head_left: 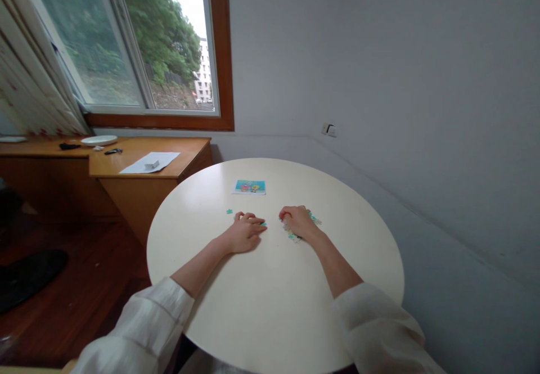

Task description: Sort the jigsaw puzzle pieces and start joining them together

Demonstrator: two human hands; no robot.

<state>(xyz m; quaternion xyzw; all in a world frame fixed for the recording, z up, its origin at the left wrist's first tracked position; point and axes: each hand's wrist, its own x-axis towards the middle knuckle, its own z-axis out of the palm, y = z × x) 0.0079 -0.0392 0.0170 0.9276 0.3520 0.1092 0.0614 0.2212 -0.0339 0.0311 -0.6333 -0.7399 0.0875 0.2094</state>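
Loose puzzle pieces (pixel 291 235): small pile, teal and pale bits, on the round white counter (pixel 270 306), just past its middle toward 1 o'clock. Right hand (pixel 300 221) is on top of it, fingers curled down at the pile's 9 o'clock side; pieces show around the palm at 6 and 2. Can't tell if those fingers are pinching a piece, palm hides it.

Left hand (pixel 244 234) at 9 o'clock of the pile, palm down, fingers slightly spread, tips at a teal piece (pixel 264 224). Can't tell if it's gripped.

Stray teal piece (pixel 229 211) lies near the left hand, at its 10–11 o'clock. Picture card (pixel 250 187), blue with cartoon figures, flat on the counter toward 11–12 o'clock, apart from both hands.

Further out, 10 o'clock: wooden desk (pixel 194 148) with white sheet (pixel 131 167), small pale box (pixel 152 165) on it, white plate (pixel 99 140) beyond. Window (pixel 145 36) at 11, curtain (pixel 34 64) left of it. Wall socket (pixel 331 130) at 1.
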